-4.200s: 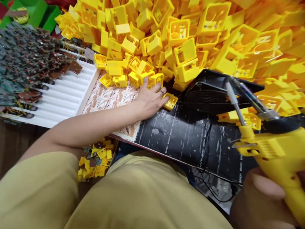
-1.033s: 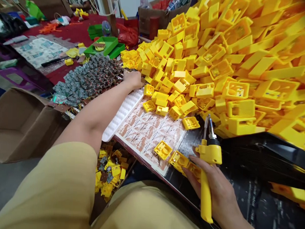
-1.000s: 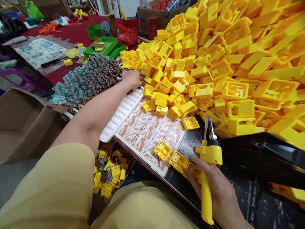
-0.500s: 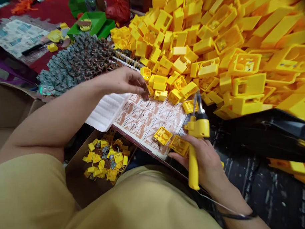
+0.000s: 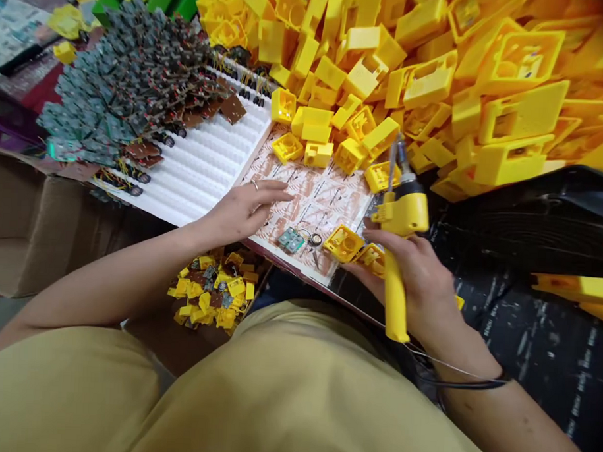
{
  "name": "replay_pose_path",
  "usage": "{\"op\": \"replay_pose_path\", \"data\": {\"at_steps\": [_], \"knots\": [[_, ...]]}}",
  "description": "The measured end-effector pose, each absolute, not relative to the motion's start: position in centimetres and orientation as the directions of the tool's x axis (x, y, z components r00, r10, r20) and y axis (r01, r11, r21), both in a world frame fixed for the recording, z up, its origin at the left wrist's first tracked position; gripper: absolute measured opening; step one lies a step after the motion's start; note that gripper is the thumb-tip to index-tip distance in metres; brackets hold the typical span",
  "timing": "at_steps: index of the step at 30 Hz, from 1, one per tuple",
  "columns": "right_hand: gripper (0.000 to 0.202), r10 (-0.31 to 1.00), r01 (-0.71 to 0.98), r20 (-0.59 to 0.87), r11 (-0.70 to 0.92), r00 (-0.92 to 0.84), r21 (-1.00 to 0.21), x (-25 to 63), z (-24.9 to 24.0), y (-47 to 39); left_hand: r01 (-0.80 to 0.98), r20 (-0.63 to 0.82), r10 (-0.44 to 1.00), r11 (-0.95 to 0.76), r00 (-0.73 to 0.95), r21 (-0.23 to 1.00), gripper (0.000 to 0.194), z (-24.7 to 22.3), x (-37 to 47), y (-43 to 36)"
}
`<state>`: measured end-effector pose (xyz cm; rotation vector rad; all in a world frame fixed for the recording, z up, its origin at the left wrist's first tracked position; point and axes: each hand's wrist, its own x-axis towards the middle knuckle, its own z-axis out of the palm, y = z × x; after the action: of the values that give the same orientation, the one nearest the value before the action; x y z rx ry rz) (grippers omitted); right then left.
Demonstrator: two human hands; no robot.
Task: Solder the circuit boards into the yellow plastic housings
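My left hand is over the patterned board, fingers apart and nothing in them, a ring on one finger. Just right of it, a small green circuit board lies beside a round black part with thin wires. My right hand holds a yellow soldering gun, its metal tip pointing up and away. The fingers of that hand also touch a yellow case. Another open yellow case sits against it on the patterned board.
Yellow cases are heaped at the back and right. Circuit boards are piled on a ridged white sheet at the left. A carton of small yellow pieces stands below the board's edge; black sheeting lies right.
My left hand has come down and nearer from the yellow cases, and its fingers have opened. The circuit board and round part now show on the board. The view has shifted.
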<state>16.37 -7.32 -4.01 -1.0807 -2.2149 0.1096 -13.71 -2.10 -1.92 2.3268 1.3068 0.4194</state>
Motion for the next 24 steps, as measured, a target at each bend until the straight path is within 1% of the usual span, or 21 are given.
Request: {"op": "replay_pose_path", "data": {"at_steps": [2,4,7,10,13,17,19,20,24], "knots": [[0.037,0.742,0.676,0.564,0.626,-0.363,-0.388,16.8,-3.3,-8.0,0.768,0.044,0.887,-0.421,0.459,0.483,0.038,-1.5,-13.0,-2.3],[0.031,0.755,0.676,0.580,0.602,-0.308,-0.425,17.2,-2.8,-8.7,0.802,-0.004,0.876,-0.439,0.482,0.406,0.035,-1.1,-11.9,-2.2],[0.028,0.717,0.674,0.634,0.624,-0.291,-0.396,18.1,-2.4,-9.5,0.831,-0.145,0.833,-0.485,0.534,0.272,0.032,-0.3,-10.3,-1.4],[0.030,0.670,0.653,0.678,0.663,-0.302,-0.365,19.0,-2.1,-9.8,0.863,-0.256,0.828,-0.446,0.498,0.237,0.033,0.1,-9.1,-0.1],[0.027,0.682,0.646,0.658,0.665,-0.320,-0.375,19.6,-1.7,-10.1,0.899,-0.326,0.839,-0.395,0.437,0.188,0.030,0.2,-8.1,0.8],[0.021,0.721,0.649,0.593,0.649,-0.358,-0.398,20.1,-1.4,-10.5,0.898,-0.447,0.788,-0.430,0.423,0.091,0.023,0.1,-6.9,0.7],[0.019,0.722,0.647,0.592,0.649,-0.358,-0.400,20.3,-1.4,-10.6,0.896,-0.484,0.767,-0.435,0.421,0.090,0.023,0.3,-6.7,0.5],[0.018,0.716,0.645,0.601,0.653,-0.355,-0.397,20.4,-1.5,-10.6,0.902,-0.498,0.763,-0.417,0.412,0.108,0.022,0.6,-6.8,0.5],[0.019,0.681,0.628,0.647,0.678,-0.343,-0.382,20.4,-1.8,-10.3,0.934,-0.508,0.788,-0.244,0.348,0.261,0.020,1.3,-7.4,0.4]]}}
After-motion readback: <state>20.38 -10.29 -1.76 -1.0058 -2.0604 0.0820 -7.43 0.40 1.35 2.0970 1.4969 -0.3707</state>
